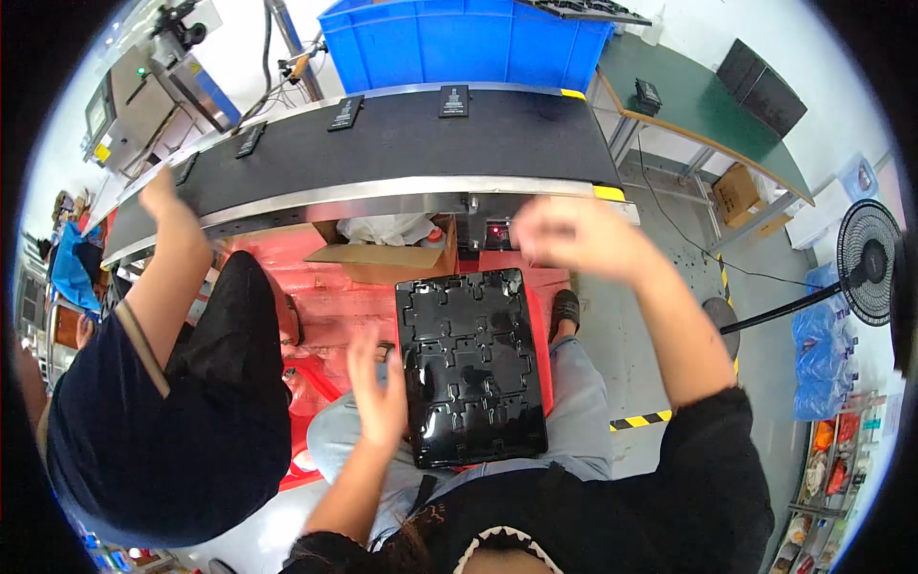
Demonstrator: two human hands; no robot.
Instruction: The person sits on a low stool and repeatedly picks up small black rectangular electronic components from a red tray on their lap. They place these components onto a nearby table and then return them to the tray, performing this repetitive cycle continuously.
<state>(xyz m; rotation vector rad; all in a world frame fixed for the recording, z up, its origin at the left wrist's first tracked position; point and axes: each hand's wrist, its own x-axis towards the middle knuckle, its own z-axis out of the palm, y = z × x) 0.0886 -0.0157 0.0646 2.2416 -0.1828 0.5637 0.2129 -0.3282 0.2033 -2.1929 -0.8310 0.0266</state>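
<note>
A shiny black plastic tray (470,368) with moulded recesses lies over my lap, and I see nothing in its recesses. Beside the tray's left edge is my left hand (379,397), its fingers spread and holding nothing. My right hand (579,234) is raised beyond the tray's far right corner, near the front edge of the conveyor belt (535,143); motion smears its fingers. Several flat black rectangular packs with pale print lie spaced along the belt, the nearest to my right hand being one pack (454,101) by the far edge.
At my left sits a co-worker, whose hand (161,188) is over the belt's left end. A blue bin (459,48) stands behind the belt, and an open cardboard box (382,258) sits beneath it. A green table (669,86) and a black fan (868,263) are at right.
</note>
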